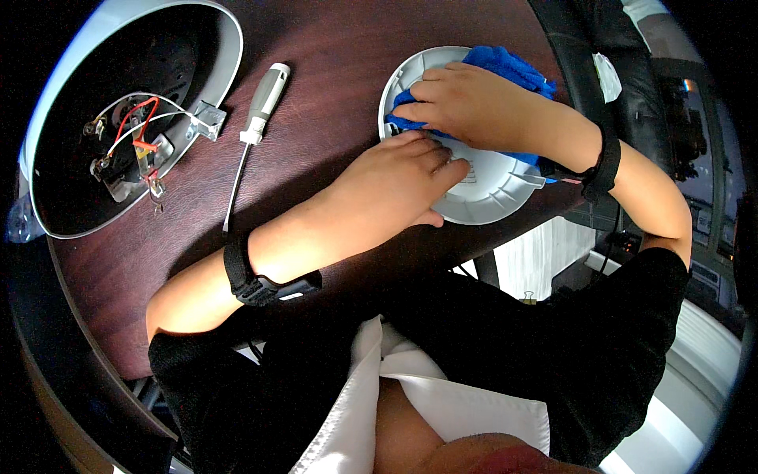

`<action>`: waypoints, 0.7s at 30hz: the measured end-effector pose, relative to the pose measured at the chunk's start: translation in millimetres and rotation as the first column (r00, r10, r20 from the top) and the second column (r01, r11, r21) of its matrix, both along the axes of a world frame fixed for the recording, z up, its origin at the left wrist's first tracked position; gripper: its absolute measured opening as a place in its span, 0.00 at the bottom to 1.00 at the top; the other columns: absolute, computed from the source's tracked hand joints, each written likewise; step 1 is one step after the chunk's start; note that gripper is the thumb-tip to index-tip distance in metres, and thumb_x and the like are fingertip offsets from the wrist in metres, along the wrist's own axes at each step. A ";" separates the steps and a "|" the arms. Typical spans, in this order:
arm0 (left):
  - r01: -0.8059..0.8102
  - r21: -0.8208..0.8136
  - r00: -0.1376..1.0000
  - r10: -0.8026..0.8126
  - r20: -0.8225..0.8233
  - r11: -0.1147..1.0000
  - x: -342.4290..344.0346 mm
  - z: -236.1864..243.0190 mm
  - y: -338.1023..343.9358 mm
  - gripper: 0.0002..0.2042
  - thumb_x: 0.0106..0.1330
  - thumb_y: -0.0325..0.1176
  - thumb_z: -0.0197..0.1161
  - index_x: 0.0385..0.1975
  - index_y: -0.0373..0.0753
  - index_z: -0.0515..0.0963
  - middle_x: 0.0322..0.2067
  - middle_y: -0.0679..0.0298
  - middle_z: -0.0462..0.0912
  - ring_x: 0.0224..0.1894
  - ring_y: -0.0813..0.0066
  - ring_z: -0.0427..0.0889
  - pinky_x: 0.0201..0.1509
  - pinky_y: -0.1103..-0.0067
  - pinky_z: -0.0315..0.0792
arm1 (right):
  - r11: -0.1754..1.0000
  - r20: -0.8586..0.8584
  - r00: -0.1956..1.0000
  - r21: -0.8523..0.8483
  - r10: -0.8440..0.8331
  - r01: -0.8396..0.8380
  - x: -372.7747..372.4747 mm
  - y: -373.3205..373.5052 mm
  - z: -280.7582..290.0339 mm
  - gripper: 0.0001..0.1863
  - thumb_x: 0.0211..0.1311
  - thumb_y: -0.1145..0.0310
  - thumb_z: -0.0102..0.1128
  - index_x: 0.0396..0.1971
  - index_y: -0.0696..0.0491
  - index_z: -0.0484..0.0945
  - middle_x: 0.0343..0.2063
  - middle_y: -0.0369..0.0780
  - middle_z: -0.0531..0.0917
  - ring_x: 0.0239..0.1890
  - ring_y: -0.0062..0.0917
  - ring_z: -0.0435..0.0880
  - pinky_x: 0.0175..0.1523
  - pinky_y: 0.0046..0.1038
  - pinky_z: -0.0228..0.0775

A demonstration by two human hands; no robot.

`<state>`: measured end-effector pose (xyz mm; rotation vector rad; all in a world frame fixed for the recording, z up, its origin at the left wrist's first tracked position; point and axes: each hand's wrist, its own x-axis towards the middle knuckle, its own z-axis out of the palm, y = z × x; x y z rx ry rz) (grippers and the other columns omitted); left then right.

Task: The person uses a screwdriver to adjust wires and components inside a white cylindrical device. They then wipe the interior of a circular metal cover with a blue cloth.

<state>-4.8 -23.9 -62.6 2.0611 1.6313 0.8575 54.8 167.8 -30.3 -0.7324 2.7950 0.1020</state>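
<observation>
A round white plastic cover, dished like a shallow bowl, lies hollow side up on the counter in the upper middle of the frame, close to the counter's near edge. Inside it sits one blue cloth, bunched toward the far rim. The right hand lies flat on the cloth, fingers extended and pressing down rather than curled; its grip is released, palm on the fabric. The left hand rests on the near part of the cover, fingers laid loosely over the inner surface, grip likewise not clenched around anything. Each wrist carries one black strap, two in all.

To the left, well apart from the cover, lies one screwdriver with a grey and white handle, its shaft pointing toward the lower left. In the upper left of the frame stands a second, larger round housing, white-rimmed and dark inside, holding a metal bracket with red and white wires.

The counter is dark reddish-brown wood with a curved edge. A black chair shows at the upper right, pale floor below.
</observation>
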 end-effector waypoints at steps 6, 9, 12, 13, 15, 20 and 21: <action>0.002 0.018 1.000 -0.003 0.028 1.000 -2.1 0.2 -2.3 0.27 0.54 0.40 0.65 0.52 0.33 0.70 0.49 0.50 0.75 0.54 0.52 0.71 0.61 0.65 0.64 | 0.989 0.097 0.995 0.145 -0.003 -0.011 -3.2 -3.2 24.0 0.20 0.51 0.74 0.60 0.47 0.45 0.76 0.34 0.38 0.80 0.39 0.32 0.82 0.40 0.31 0.74; 0.010 0.040 0.999 -0.012 0.037 0.999 -1.8 -1.1 -1.9 0.27 0.53 0.40 0.65 0.51 0.33 0.70 0.49 0.51 0.75 0.54 0.52 0.71 0.61 0.65 0.64 | 0.989 0.059 0.997 0.139 0.042 -0.050 13.6 9.7 30.6 0.18 0.51 0.74 0.58 0.45 0.45 0.78 0.32 0.39 0.81 0.36 0.34 0.83 0.37 0.32 0.76; -0.010 0.062 0.999 0.008 0.038 0.998 0.6 -7.3 -1.6 0.27 0.52 0.39 0.66 0.51 0.33 0.69 0.48 0.51 0.75 0.54 0.52 0.71 0.61 0.65 0.64 | 0.986 0.118 0.992 0.163 -0.046 0.026 22.0 15.5 37.3 0.18 0.51 0.75 0.58 0.44 0.46 0.80 0.32 0.38 0.80 0.36 0.34 0.83 0.37 0.32 0.76; -0.016 0.053 0.999 0.014 0.044 0.998 1.1 -7.5 -1.9 0.27 0.52 0.39 0.66 0.50 0.33 0.69 0.48 0.51 0.75 0.54 0.52 0.71 0.61 0.65 0.64 | 0.981 0.143 0.985 0.181 -0.092 0.066 22.8 13.7 40.2 0.18 0.51 0.75 0.58 0.44 0.46 0.80 0.33 0.38 0.80 0.36 0.34 0.83 0.37 0.32 0.75; -0.008 0.041 0.999 0.007 0.033 0.999 1.1 -4.8 -1.5 0.27 0.52 0.38 0.67 0.50 0.33 0.69 0.48 0.51 0.75 0.54 0.52 0.71 0.61 0.65 0.64 | 0.986 0.087 0.988 0.113 -0.130 0.120 17.2 2.8 44.4 0.18 0.53 0.73 0.56 0.47 0.47 0.78 0.33 0.39 0.80 0.37 0.34 0.83 0.38 0.32 0.76; -0.015 0.054 0.999 0.013 0.037 0.998 0.8 -5.1 -1.0 0.26 0.51 0.37 0.67 0.50 0.33 0.70 0.47 0.50 0.75 0.54 0.52 0.72 0.61 0.65 0.64 | 0.992 0.007 0.992 -0.012 -0.129 0.129 12.1 -4.1 8.5 0.19 0.56 0.70 0.55 0.51 0.47 0.74 0.35 0.40 0.79 0.38 0.35 0.82 0.38 0.33 0.76; -0.011 0.049 0.999 0.009 0.035 0.999 0.2 -4.7 -1.0 0.26 0.51 0.37 0.67 0.50 0.33 0.70 0.47 0.50 0.75 0.54 0.52 0.72 0.61 0.65 0.64 | 0.994 0.012 0.994 -0.011 -0.111 0.111 11.4 -3.9 6.0 0.19 0.56 0.70 0.55 0.51 0.47 0.74 0.35 0.41 0.79 0.38 0.35 0.82 0.38 0.33 0.76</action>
